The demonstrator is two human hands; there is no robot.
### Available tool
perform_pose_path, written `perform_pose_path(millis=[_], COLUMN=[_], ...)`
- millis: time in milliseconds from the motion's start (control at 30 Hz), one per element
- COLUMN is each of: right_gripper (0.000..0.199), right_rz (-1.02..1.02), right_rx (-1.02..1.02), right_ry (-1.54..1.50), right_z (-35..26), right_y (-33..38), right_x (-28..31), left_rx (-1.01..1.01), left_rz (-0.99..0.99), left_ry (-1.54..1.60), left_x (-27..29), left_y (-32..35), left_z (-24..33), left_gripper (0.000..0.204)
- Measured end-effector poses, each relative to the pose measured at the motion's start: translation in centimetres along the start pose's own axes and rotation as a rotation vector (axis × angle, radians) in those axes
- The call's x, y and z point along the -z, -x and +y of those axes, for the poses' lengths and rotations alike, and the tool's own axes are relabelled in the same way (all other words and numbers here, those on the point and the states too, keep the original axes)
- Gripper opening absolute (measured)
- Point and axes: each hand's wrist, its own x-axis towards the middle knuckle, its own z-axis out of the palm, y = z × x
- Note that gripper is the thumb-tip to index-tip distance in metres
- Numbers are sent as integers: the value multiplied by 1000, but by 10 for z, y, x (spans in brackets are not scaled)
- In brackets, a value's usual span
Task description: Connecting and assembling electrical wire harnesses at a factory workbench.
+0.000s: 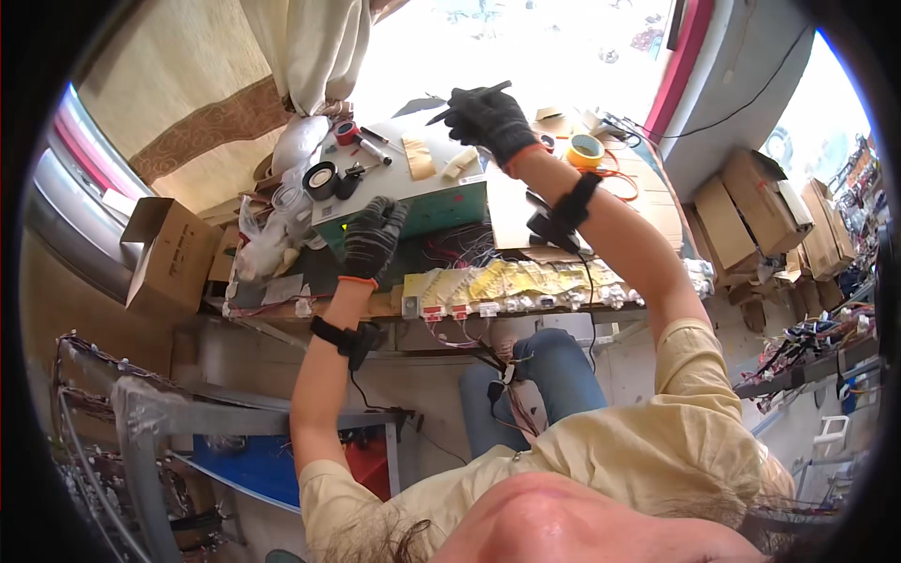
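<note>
Nearest, the gloved left hand (pixel 373 239) is at the front of one green-sided box (pixel 441 214), fingers bent and close together; whether they pinch anything, I can't tell. Farther in, one black roll (pixel 321 180) sits at the left, one yellow roll (pixel 587 148) off right. Farthest up, the gloved right hand (pixel 488 120) has its fingers curled round one dark pen-shaped tool (pixel 495 90), long axis slanting, narrow tip pointing left and nearer the person.
</note>
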Motion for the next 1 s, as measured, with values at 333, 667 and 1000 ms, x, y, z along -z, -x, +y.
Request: perform_pose_path(millis=[333,667,1000], right_gripper=[33,69,58], right_rz=[-26,-72,-64], right_rx=[-634,-576,-413], right_ry=[266,531,631], right_z=[64,53,49], right_y=[-46,-38,-33], right_x=[-117,-104,-113], left_rx=[-455,-344,-401], left_rz=[-142,-308,-244], left_ry=[-425,-517,-555], left_x=[-3,-6,-7], left_y=[-125,-122,-121], left_z=[-66,-49,-58], left_gripper=[38,41,37])
